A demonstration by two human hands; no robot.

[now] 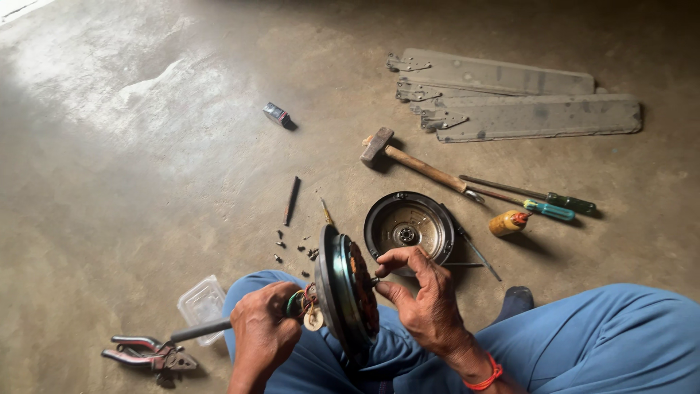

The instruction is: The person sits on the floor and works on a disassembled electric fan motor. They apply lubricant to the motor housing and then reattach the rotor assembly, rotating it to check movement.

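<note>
While the person sits on the concrete floor (131, 146) in blue trousers, the biggest things lie far from the hands: three grey fan blades (525, 98) stacked at the upper right, safe there unless a foot pushes them. The fan motor (344, 290) is the thing in work. It stands on its edge over the person's lap, between the two hands, with copper windings facing right. The left hand (261, 335) is closed around the shaft (200, 330) and the bundle of coloured wires beside it. The right hand (426, 295) pinches something small at the centre of the motor with fingertips; what it is, I cannot tell.

I think the main danger is the grip. If the left hand loosens, the heavy motor can roll off the knee and hit the round cover (408, 226) lying open just beside it, or bend the thin wires. Squeezing the wires together with the shaft can also tear them.

The hammer (415, 162) and the two screwdrivers (539, 203) lie apart. The pliers (149, 354) are near the left elbow. The small screws (295, 244) are loose on the floor and a moving knee can easily scatter them.
</note>
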